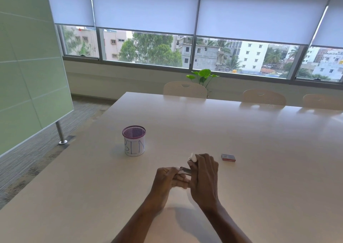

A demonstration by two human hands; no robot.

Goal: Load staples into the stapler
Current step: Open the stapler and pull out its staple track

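— In the head view, where is the stapler [184, 171]?

— Above the table [259, 149], between both hands. The left hand [164, 178] has its fingers closed on the metal part. The right hand [203, 177] grips the white end, fingers curled around it.

— And the staples?

— A small box [228, 157] lies near, on the right. A mesh cup [134, 140] marked "BIN" stands on the left.

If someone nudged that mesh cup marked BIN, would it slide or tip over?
The mesh cup would probably slide rather than tip: it looks about as wide as it is tall and stands flat on the table. That glossy surface likely offers little grip. It is probably light, being open mesh with nothing visible inside, so a high, sharp push might still topple it.
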